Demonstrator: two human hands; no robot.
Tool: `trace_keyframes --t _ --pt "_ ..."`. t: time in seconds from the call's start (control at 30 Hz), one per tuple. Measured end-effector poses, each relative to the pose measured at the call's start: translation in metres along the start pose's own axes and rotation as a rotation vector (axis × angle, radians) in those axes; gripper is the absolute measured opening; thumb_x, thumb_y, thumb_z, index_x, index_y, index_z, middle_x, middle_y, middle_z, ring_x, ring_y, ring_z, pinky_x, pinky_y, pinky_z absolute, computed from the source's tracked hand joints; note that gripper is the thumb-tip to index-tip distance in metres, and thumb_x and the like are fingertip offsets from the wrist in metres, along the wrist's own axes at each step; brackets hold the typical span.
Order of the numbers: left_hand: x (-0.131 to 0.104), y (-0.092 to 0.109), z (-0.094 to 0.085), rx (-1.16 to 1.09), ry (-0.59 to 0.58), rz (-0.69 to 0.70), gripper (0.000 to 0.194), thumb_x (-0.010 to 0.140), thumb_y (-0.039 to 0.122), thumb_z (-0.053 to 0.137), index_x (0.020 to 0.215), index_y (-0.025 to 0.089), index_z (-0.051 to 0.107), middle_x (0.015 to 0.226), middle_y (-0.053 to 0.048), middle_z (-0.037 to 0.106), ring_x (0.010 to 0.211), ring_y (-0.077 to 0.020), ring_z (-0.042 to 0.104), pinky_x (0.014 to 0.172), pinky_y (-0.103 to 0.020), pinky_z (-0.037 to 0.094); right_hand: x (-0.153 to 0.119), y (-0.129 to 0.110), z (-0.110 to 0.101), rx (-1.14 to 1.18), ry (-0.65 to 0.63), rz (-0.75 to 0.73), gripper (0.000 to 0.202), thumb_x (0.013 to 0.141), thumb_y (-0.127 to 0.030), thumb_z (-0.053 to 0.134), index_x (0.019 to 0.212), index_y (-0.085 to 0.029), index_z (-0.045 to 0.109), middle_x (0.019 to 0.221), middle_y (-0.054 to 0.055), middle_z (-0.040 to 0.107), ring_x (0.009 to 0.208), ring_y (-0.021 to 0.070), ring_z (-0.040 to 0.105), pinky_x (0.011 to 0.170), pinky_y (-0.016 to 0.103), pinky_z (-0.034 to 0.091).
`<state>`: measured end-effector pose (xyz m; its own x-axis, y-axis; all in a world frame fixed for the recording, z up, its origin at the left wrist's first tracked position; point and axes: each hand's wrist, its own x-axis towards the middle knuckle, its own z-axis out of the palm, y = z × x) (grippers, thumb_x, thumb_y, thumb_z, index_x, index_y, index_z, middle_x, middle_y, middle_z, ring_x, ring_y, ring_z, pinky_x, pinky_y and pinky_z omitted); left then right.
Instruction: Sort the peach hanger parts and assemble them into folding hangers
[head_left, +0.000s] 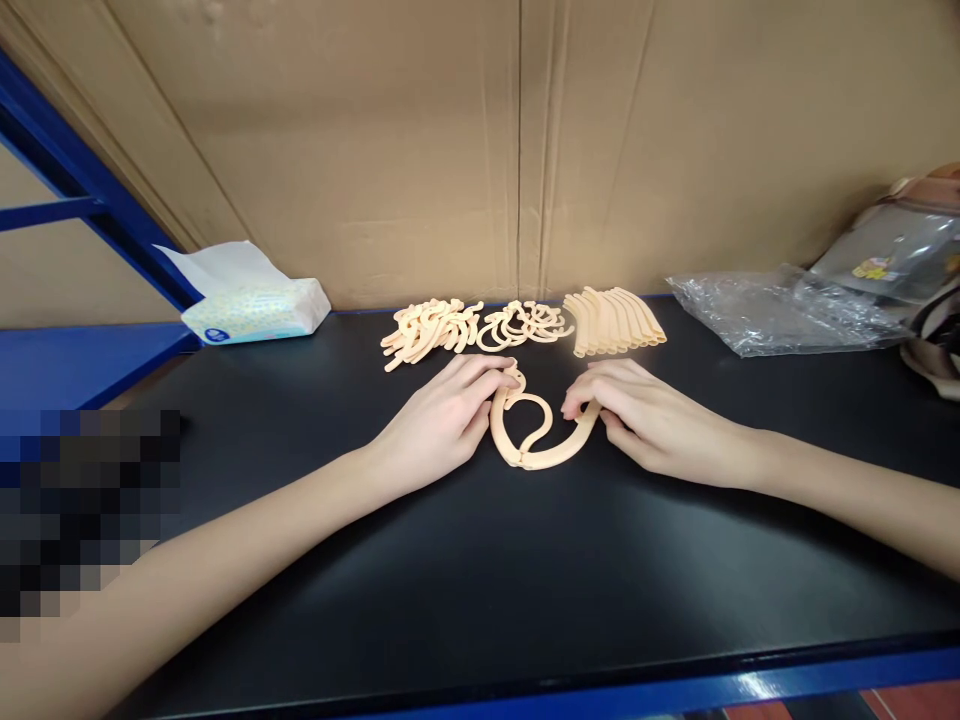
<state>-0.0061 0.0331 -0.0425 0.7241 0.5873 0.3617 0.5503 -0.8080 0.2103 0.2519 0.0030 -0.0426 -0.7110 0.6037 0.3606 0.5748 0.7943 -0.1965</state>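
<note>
Near the middle of the frame both hands rest on a black desk (480, 580), meeting over a beige plastic piece (534, 452) bent into a U with a curled hook inside it. The left hand (442, 420) lies palm down on the left arm of the piece, its fingers (487, 372) curled onto the upper end by the hook. The right hand (645, 415) lies on the right arm of the piece, its fingers (581, 405) closed in a pinch on that end. The piece lies flat on the desk between the two hands.

Just above the hands, toward the back edge of the desk, three groups of the same beige plastic sit in a row — a loose heap of curved strips (424, 330) on the left, a cluster of hooks (525, 325) in the centre, and a tidy fan of curved bars (615, 320) on the right.

In the upper left of the frame a tissue pack (255, 305) lies on the desk, one sheet sticking up. At the right a crumpled clear plastic bag (780, 310) lies on the desk. A cardboard wall (517, 140) rises behind everything — a blue metal frame (75, 190) runs down the left side.
</note>
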Motion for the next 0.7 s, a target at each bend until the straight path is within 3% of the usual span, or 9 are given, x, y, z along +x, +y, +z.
trace_keyframes --t 0.2,0.37,0.53,0.63,0.7 --pt "-0.001 0.001 -0.001 0.011 -0.012 -0.035 0.034 0.09 0.015 0.043 0.123 0.022 0.047 0.135 -0.006 0.048 0.127 -0.02 0.042 0.106 -0.039 0.039 0.0 0.005 0.006 -0.008 0.15 0.196 0.026 0.085 -0.012 0.05 0.11 -0.021 0.051 0.099 0.005 0.062 0.093 0.019 0.058 0.084 0.034 0.045" --pt "0.0 0.004 -0.003 0.028 -0.022 -0.044 0.033 0.091 0.023 0.046 0.124 0.022 0.047 0.138 -0.007 0.045 0.129 -0.0227 0.04 0.106 -0.041 0.038 0.002 -0.001 0.002 -0.074 0.117 0.271 0.009 0.091 -0.022 0.049 0.093 -0.02 0.058 0.084 0.002 0.065 0.078 0.0171 0.058 0.076 0.033 0.042" --pt "0.0 0.005 -0.003 0.033 -0.014 -0.02 0.037 0.09 0.028 0.049 0.126 0.02 0.045 0.141 -0.009 0.041 0.132 -0.0242 0.037 0.108 -0.042 0.036 0.002 -0.007 0.0 -0.159 0.063 0.176 0.029 0.094 -0.041 0.045 0.096 -0.018 0.062 0.088 0.006 0.065 0.086 0.0212 0.058 0.083 0.038 0.04" --pt "-0.001 0.005 -0.003 0.045 -0.012 -0.013 0.04 0.087 0.031 0.053 0.125 0.018 0.045 0.141 -0.011 0.041 0.132 -0.0251 0.036 0.109 -0.043 0.034 0.0 -0.007 0.0 -0.141 -0.004 0.105 0.047 0.087 -0.054 0.052 0.112 -0.016 0.058 0.107 0.011 0.063 0.103 0.0266 0.055 0.092 0.043 0.04" --pt "0.0 0.004 -0.003 0.057 -0.013 -0.018 0.044 0.086 0.037 0.056 0.125 0.018 0.046 0.142 -0.011 0.041 0.133 -0.0263 0.035 0.11 -0.044 0.033 -0.001 -0.004 0.0 -0.073 -0.068 0.078 0.048 0.089 -0.051 0.051 0.122 -0.017 0.053 0.125 0.014 0.056 0.118 0.0283 0.049 0.098 0.046 0.038"
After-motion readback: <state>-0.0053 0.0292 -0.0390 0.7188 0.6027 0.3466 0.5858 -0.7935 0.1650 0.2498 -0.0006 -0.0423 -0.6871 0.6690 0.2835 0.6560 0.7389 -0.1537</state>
